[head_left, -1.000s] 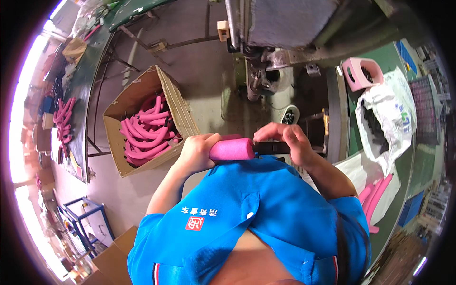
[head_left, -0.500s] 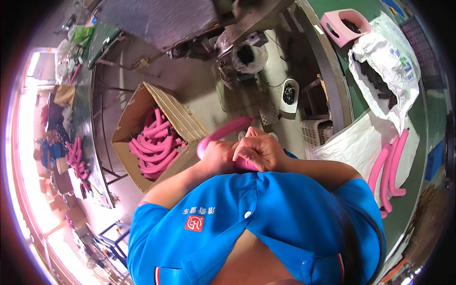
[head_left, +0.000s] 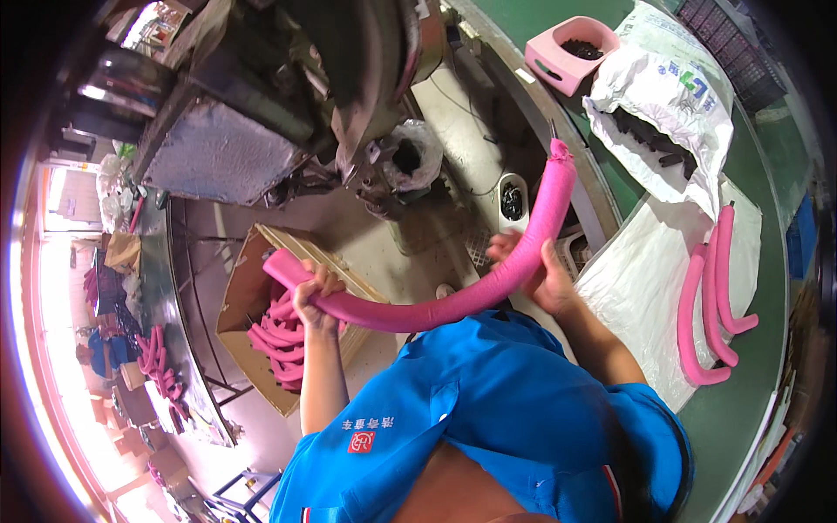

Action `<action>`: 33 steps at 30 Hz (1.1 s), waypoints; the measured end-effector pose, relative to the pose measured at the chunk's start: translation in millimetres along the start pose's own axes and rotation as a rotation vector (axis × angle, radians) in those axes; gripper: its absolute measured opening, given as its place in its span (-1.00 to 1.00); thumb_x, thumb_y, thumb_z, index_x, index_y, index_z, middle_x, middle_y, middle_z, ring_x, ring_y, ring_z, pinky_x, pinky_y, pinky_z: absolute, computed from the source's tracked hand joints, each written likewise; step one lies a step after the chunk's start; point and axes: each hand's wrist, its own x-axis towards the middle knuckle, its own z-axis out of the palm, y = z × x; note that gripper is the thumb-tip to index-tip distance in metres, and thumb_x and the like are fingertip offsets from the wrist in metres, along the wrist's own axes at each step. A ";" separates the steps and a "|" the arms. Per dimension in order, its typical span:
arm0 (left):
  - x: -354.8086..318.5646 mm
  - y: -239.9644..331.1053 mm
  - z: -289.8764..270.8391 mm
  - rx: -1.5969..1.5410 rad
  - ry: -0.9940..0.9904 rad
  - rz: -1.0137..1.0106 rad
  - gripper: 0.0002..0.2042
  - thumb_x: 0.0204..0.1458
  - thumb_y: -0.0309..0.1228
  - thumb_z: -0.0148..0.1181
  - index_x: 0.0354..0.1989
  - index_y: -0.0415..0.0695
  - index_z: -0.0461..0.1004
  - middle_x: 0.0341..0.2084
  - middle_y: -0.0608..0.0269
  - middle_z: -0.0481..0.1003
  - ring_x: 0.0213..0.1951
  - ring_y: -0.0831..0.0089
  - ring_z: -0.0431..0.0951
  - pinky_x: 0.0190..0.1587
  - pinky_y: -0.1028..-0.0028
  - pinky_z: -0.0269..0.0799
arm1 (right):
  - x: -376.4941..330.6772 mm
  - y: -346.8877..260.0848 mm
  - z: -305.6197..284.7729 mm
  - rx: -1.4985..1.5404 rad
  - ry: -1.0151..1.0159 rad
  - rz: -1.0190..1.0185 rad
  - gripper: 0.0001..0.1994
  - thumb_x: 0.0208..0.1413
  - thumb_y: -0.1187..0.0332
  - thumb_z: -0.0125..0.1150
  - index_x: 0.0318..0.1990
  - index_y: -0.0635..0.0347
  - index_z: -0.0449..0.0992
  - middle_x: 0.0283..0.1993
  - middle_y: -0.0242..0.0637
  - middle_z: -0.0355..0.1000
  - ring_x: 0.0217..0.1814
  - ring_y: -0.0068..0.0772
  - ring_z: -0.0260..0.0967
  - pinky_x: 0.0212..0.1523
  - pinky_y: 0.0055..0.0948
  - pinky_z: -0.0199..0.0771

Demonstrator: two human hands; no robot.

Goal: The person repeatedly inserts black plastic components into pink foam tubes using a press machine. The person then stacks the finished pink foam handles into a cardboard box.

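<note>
A long curved pink foam-covered tube (head_left: 436,312) spans the space in front of my body. Near its left end, my left hand (head_left: 318,295) has its fingers wrapped round it. My right hand (head_left: 551,283) cradles the right part, fingertips showing past the far side and thumb on the near side; these fingers are slightly blurred. The tube's right end points up and away, its foam bunched there, with a thin dark tip sticking out. At the left end the foam looks smooth and blunt.
Below left, a cardboard box (head_left: 240,305) holds several pink tubes. On the green table (head_left: 741,261) at right lie more pink tubes (head_left: 689,322) on white sheeting, a white sack (head_left: 671,105) of black pieces and a pink bin (head_left: 558,65). A machine (head_left: 349,113) stands ahead.
Both hands were close together at my chest around the pink tube. They have moved apart, and the tube now stretches wide between them. My view has shifted rightward.
</note>
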 end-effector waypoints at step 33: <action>28.0 -146.6 204.2 0.897 -0.444 -0.223 -0.37 -0.25 -0.44 0.39 -0.02 -0.09 0.10 -0.22 0.28 0.34 -0.14 0.57 0.35 -0.04 0.47 0.31 | -34.1 -43.8 75.2 -1.418 -0.364 -1.084 -0.60 -0.05 0.34 0.34 -0.06 0.31 0.43 -0.02 -0.07 0.36 -0.06 -0.08 0.34 -0.06 -0.23 0.37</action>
